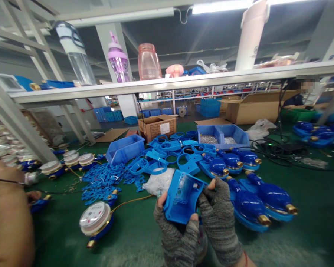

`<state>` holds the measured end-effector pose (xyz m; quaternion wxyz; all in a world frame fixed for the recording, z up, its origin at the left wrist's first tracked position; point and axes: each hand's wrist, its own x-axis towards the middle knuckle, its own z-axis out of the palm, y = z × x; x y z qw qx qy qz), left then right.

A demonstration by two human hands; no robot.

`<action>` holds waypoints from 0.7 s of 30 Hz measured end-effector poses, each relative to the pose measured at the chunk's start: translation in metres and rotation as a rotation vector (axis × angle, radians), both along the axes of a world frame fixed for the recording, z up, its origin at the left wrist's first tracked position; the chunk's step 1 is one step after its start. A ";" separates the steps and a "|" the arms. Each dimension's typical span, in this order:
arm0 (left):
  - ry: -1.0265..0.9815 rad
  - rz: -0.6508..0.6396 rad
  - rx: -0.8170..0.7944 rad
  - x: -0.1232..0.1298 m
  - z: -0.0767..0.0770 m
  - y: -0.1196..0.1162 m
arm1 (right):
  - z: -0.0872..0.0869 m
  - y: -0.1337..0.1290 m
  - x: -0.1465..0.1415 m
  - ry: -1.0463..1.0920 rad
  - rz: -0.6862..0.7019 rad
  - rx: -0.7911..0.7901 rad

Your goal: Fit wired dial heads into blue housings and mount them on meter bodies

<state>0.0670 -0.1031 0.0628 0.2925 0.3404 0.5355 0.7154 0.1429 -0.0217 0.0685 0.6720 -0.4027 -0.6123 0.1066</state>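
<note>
My left hand (178, 237) and my right hand (218, 222), both in grey fingerless gloves, grip a blue plastic meter housing (182, 198) from either side. Its open hollow faces up and toward me. A glass-faced water meter (96, 220) with a brass end lies on the green mat (133, 244) to the left of my hands. Several blue-bodied meters (250, 205) with brass ends sit to the right. Just ahead of the housing lies a clear bag of white parts (159, 181). Another round meter is mostly hidden beneath my hands.
A co-worker's arm and hand (8, 207) occupy the left edge, beside a row of meters. Ahead lie tangled blue plastic rings (102, 181), a blue bin (125, 149), a divided bin of metal parts (222, 134) and a cardboard box (157, 127). A shelf (169, 83) holds bottles overhead.
</note>
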 end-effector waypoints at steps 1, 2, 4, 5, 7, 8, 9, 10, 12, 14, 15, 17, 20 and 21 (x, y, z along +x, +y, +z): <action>0.020 0.067 0.008 0.001 0.002 0.001 | -0.001 0.000 -0.001 -0.009 -0.011 0.019; 0.049 0.129 0.016 0.002 0.003 0.003 | -0.003 0.000 -0.002 -0.011 -0.016 0.031; 0.098 0.186 0.031 -0.001 0.004 0.008 | -0.006 0.000 -0.002 -0.025 0.010 0.039; 0.107 0.189 0.040 -0.004 0.003 0.011 | -0.008 0.001 -0.001 -0.043 0.037 0.043; 0.091 0.168 0.064 -0.013 0.000 0.018 | -0.011 0.001 0.006 -0.092 0.088 0.071; 0.068 0.147 0.079 -0.017 -0.002 0.022 | -0.013 0.002 0.010 -0.115 0.109 0.097; 0.033 0.121 0.091 -0.022 -0.004 0.025 | -0.014 0.002 0.016 -0.128 0.120 0.121; -0.011 0.091 0.100 -0.025 -0.005 0.028 | -0.016 0.003 0.022 -0.126 0.114 0.141; -0.118 0.028 0.106 -0.030 -0.004 0.031 | -0.019 0.003 0.033 -0.095 0.084 0.129; -0.221 -0.045 0.081 -0.032 0.000 0.029 | -0.022 0.003 0.038 -0.036 0.145 0.011; -0.263 -0.082 0.061 -0.032 0.003 0.027 | -0.025 0.003 0.039 0.001 0.239 -0.077; -0.335 -0.144 0.028 -0.030 0.008 0.023 | -0.029 0.001 0.036 0.083 0.467 -0.251; -0.420 -0.225 -0.012 -0.028 0.014 0.019 | -0.030 0.000 0.031 0.151 0.601 -0.354; -0.438 -0.254 -0.035 -0.027 0.014 0.018 | -0.029 0.001 0.031 0.156 0.590 -0.352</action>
